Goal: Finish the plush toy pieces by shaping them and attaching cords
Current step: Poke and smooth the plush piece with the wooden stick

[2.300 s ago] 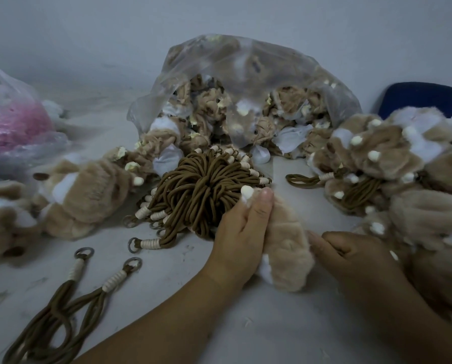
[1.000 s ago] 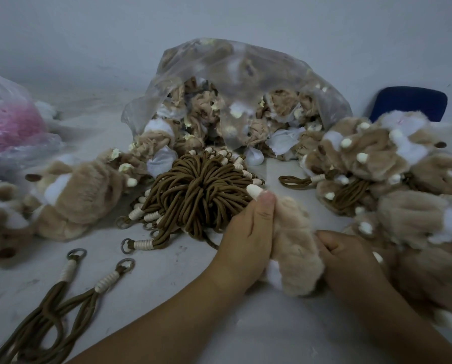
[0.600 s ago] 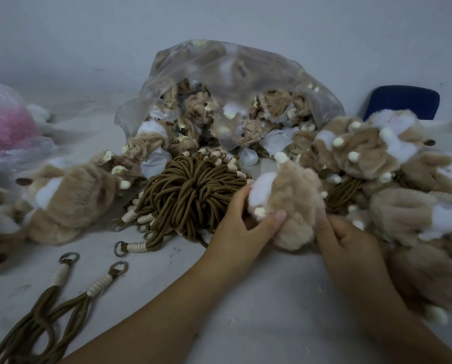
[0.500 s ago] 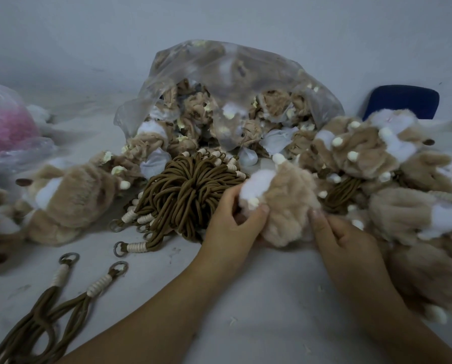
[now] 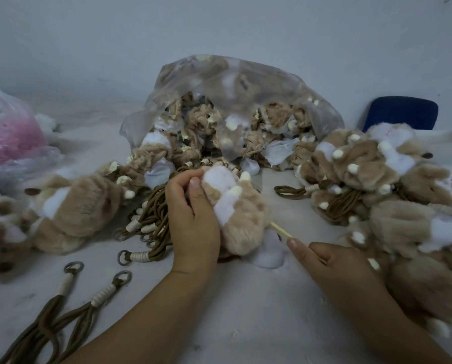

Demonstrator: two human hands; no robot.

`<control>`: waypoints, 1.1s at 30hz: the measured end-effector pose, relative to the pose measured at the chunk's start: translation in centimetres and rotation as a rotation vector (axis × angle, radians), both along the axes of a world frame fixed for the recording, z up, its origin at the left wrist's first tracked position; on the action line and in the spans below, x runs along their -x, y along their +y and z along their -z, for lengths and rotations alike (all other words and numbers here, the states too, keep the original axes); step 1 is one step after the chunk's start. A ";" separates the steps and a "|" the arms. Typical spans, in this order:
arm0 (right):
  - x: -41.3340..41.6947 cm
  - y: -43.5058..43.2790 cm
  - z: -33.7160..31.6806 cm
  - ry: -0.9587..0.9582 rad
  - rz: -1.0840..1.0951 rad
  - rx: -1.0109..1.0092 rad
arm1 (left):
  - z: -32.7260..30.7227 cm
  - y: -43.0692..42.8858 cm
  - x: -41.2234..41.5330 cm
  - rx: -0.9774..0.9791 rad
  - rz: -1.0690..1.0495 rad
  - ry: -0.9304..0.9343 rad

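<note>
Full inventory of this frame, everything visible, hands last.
Tan-and-white plush toy piece: one, centre.
Thin wooden stick: one, pale, right of it.
Clear plastic bag: one, holds tan plush, back centre.
Bundle of brown cords: one, left of centre.
Loose brown cords: several, bottom left.
Plush pile: many, tan-white, right.
Smaller plush pile: several, tan-white, left.
Pink-filled bag: one, far left.
Blue chair back: one, upper right.
Left hand: grips plush piece.
Right hand: pinches stick.

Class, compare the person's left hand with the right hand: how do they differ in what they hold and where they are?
The left hand grips a tan plush piece, fingers curled round it; the right hand pinches a thin pale stick. The left hand is next to the brown cord bundle; the right hand is next to the plush pile. Both are bare; the stick points at that piece.
</note>
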State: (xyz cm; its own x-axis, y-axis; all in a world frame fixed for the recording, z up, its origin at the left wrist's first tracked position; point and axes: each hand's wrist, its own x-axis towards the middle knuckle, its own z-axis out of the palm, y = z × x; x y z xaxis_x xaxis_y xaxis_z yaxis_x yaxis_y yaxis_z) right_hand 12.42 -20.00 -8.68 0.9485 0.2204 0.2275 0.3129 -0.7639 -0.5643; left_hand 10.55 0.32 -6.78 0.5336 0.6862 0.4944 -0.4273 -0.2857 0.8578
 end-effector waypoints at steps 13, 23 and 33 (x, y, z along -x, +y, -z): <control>0.1 0.4 0.3 -0.092 -0.065 -0.092 | 0.9 -0.2 0.3 0.019 0.115 0.113; 0.1 0.3 -0.1 -0.235 0.039 -0.012 | 1.3 -3.3 1.4 -0.247 0.401 0.248; 0.3 0.5 -0.2 -0.141 0.050 0.000 | 1.4 -2.1 0.7 -0.101 0.327 0.204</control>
State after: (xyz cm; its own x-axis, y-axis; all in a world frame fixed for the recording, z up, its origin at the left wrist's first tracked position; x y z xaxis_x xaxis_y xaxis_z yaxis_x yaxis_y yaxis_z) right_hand 12.15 -19.48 -8.47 0.9170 0.1738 0.3590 0.3506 -0.7805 -0.5176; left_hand 9.88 -1.83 -8.16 0.8104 0.4171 0.4115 -0.3331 -0.2498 0.9092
